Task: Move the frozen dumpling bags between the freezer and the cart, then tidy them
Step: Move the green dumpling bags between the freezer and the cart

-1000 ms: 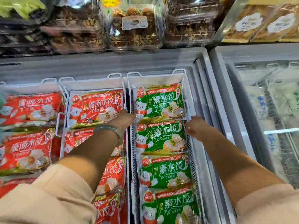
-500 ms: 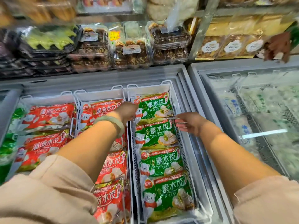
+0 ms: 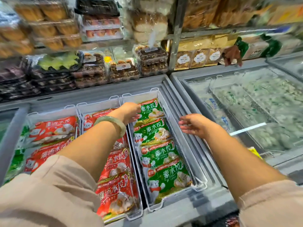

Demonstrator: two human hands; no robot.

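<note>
1. The left hand (image 3: 129, 112) hung over the far end of the open chest freezer (image 3: 180, 210). Its fingers were loosely bent and drooped above the left edge of the farthest green bag, and nothing was grasped. Whether the fingertips touched the bag could not be told.
2. The right hand (image 3: 195, 125) was released, with fingers straight and pointing left. It was over the freezer's right-hand rail, just beside the basket of green bags, and held nothing.
3. A pale green bracelet (image 3: 114, 122) sat on the left wrist, and both arms wore beige sleeves (image 3: 49, 194).
4. Four green dumpling bags (image 3: 168, 177) lay flat in a single overlapping row inside the rightmost white wire basket (image 3: 140, 95), running from the near end to the far end.
5. Red dumpling bags (image 3: 117, 194) lay in a similar row in the basket just to the left, partly hidden by the left forearm. More red bags (image 3: 52, 128) filled a third basket further left.
6. To the right stood a second freezer with a closed glass lid (image 3: 246, 99), its pale contents blurred.
7. Behind the freezers, shelves carried clear boxes of baked goods (image 3: 124, 69).
8. Another person's hand (image 3: 232, 56), with a green sleeve, was at the shelf on the far right.
</note>
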